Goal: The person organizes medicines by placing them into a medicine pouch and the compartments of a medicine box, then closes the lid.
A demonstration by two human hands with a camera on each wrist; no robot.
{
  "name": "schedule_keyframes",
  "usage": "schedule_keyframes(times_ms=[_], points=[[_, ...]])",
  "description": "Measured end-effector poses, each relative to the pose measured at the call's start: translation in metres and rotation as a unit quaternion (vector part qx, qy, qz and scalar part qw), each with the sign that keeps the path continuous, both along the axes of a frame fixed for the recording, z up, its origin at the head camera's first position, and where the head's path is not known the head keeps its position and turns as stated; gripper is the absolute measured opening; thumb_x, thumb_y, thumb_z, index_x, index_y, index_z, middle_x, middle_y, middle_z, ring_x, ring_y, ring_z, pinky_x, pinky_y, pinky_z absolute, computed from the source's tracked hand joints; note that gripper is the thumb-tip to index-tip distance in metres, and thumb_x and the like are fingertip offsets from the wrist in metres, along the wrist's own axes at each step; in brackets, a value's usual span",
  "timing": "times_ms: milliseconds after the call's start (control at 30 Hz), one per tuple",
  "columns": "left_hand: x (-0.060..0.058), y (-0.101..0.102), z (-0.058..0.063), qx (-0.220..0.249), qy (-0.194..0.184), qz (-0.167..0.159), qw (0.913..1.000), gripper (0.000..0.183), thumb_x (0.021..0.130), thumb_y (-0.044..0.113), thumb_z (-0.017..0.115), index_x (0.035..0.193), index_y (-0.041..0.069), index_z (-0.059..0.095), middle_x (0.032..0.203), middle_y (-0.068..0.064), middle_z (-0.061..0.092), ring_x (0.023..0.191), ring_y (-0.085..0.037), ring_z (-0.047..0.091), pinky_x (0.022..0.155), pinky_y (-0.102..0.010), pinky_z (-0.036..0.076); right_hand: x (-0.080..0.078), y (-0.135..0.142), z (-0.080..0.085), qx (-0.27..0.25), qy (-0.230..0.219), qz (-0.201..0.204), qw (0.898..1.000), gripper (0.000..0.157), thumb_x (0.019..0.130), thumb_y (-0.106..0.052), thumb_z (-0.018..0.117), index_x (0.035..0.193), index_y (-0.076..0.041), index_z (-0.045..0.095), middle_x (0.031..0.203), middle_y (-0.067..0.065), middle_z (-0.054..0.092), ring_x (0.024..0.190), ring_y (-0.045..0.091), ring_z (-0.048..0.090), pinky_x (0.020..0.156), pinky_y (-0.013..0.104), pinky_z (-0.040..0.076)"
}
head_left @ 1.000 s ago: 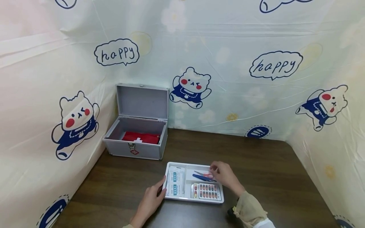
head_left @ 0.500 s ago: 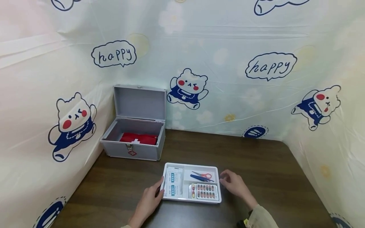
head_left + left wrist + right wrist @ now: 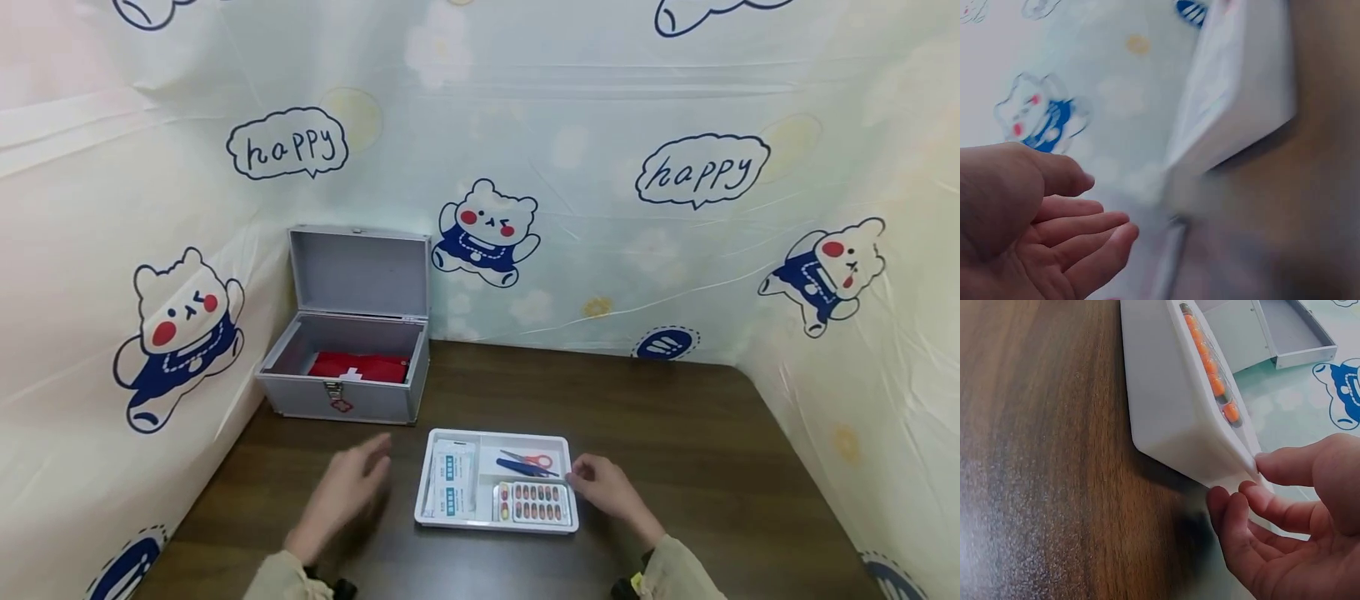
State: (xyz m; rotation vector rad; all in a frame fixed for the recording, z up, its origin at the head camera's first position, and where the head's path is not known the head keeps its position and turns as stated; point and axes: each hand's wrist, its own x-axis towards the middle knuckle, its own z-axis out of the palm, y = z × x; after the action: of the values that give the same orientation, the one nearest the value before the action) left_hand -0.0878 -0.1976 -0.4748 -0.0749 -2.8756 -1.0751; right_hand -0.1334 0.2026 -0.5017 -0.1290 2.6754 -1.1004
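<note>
A white divided tray (image 3: 486, 525) lies on the table with white-and-blue packets (image 3: 452, 479) in its left part. Small scissors with red handles (image 3: 536, 460) and a slim blue tool (image 3: 522, 467) are in its upper right compartment, and capsule blister packs (image 3: 534, 503) in the lower right. My right hand (image 3: 609, 492) pinches the tray's right rim; in the right wrist view the thumb is at the rim, with fingertips against the outer wall. My left hand (image 3: 341, 492) is left of the tray, apart from it, fingers extended and holding nothing.
A grey metal case (image 3: 341, 400) stands at the back left of the table, lid up, with a red pouch (image 3: 360, 367) marked by a white cross inside. Printed cloth (image 3: 585, 208) walls in the back and sides of the wooden table (image 3: 675, 433).
My left hand has let go of the tray's left edge and moved left. The right hand came away from the scissors' compartment, then moved to the tray's right rim.
</note>
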Motion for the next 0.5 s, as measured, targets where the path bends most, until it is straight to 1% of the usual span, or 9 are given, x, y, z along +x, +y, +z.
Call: schedule_keyframes(times_ms=[67,100,133,167,233,300,367,467,500], points=[[-0.013,-0.021,0.018,-0.013,0.03,0.011,0.9994,0.041,0.095,0.008,0.061,0.135,-0.002,0.058,0.118,-0.022,0.07,0.055,-0.014,0.053,0.052,-0.028,0.048,-0.001,0.0,0.001,-0.003,-0.009,-0.003,1.0,0.013,0.09,-0.019,0.072,0.092,-0.008,0.066,0.079,0.003,0.06,0.071,0.017,0.052,0.062,0.028,0.045],[-0.02,-0.031,0.027,-0.02,0.043,0.019,0.9987,0.041,0.096,0.007,0.059,0.135,-0.003,0.057,0.11,-0.023,0.071,0.051,-0.014,0.045,0.048,-0.028,0.042,-0.001,0.0,0.001,-0.003,-0.012,-0.002,1.0,0.014,0.089,-0.019,0.073,0.092,-0.007,0.066,0.079,0.003,0.059,0.071,0.017,0.052,0.062,0.028,0.044],[-0.027,-0.041,0.036,-0.034,0.059,0.03,0.9972,0.041,0.096,0.008,0.058,0.135,-0.003,0.057,0.1,-0.023,0.071,0.052,-0.014,0.043,0.048,-0.028,0.04,-0.002,0.0,0.001,-0.005,-0.017,-0.001,1.0,0.015,0.089,-0.02,0.073,0.093,-0.007,0.066,0.079,0.003,0.059,0.07,0.017,0.052,0.061,0.029,0.044],[-0.035,-0.051,0.043,-0.047,0.08,0.042,0.9948,0.041,0.095,0.008,0.057,0.135,-0.005,0.056,0.098,-0.025,0.07,0.053,-0.017,0.047,0.049,-0.032,0.043,-0.002,0.0,0.001,-0.005,-0.019,0.003,1.0,0.017,0.089,-0.021,0.073,0.094,-0.007,0.065,0.079,0.003,0.059,0.07,0.017,0.052,0.061,0.029,0.044],[-0.048,-0.07,0.055,-0.068,0.093,0.071,0.9909,0.045,0.095,0.007,0.055,0.137,-0.009,0.052,0.082,-0.025,0.066,0.054,-0.024,0.05,0.05,-0.039,0.044,-0.003,0.001,0.001,-0.006,-0.023,0.009,1.0,0.019,0.088,-0.021,0.074,0.094,-0.006,0.064,0.079,0.004,0.059,0.069,0.017,0.053,0.06,0.029,0.044],[-0.063,-0.089,0.061,-0.092,0.092,0.102,0.9862,0.048,0.094,0.006,0.052,0.137,-0.013,0.047,0.082,-0.032,0.06,0.062,-0.037,0.056,0.056,-0.049,0.048,-0.003,0.0,0.001,-0.007,-0.026,0.012,1.0,0.021,0.088,-0.021,0.075,0.097,-0.006,0.064,0.08,0.004,0.059,0.069,0.017,0.053,0.059,0.029,0.044],[-0.077,-0.107,0.062,-0.107,0.085,0.127,0.9825,0.047,0.093,0.004,0.051,0.132,-0.02,0.044,0.095,-0.038,0.059,0.077,-0.047,0.059,0.065,-0.058,0.049,-0.003,0.0,0.0,-0.006,-0.031,0.012,0.999,0.023,0.087,-0.021,0.075,0.102,-0.006,0.065,0.081,0.004,0.059,0.07,0.017,0.053,0.058,0.029,0.044],[-0.095,-0.131,0.058,-0.124,0.06,0.138,0.9808,0.036,0.091,0.003,0.05,0.114,-0.025,0.046,0.096,-0.039,0.054,0.082,-0.05,0.056,0.066,-0.058,0.048,-0.003,-0.003,-0.001,0.002,-0.041,0.01,0.999,0.028,0.088,-0.021,0.075,0.111,-0.007,0.066,0.083,0.003,0.059,0.071,0.017,0.054,0.059,0.029,0.044],[-0.1,-0.138,0.056,-0.124,0.056,0.14,0.9809,0.032,0.09,0.003,0.05,0.107,-0.024,0.05,0.091,-0.036,0.055,0.078,-0.047,0.056,0.062,-0.055,0.048,-0.003,-0.003,-0.002,0.006,-0.046,0.007,0.999,0.03,0.088,-0.021,0.075,0.113,-0.007,0.066,0.083,0.004,0.06,0.071,0.017,0.054,0.059,0.029,0.045]])
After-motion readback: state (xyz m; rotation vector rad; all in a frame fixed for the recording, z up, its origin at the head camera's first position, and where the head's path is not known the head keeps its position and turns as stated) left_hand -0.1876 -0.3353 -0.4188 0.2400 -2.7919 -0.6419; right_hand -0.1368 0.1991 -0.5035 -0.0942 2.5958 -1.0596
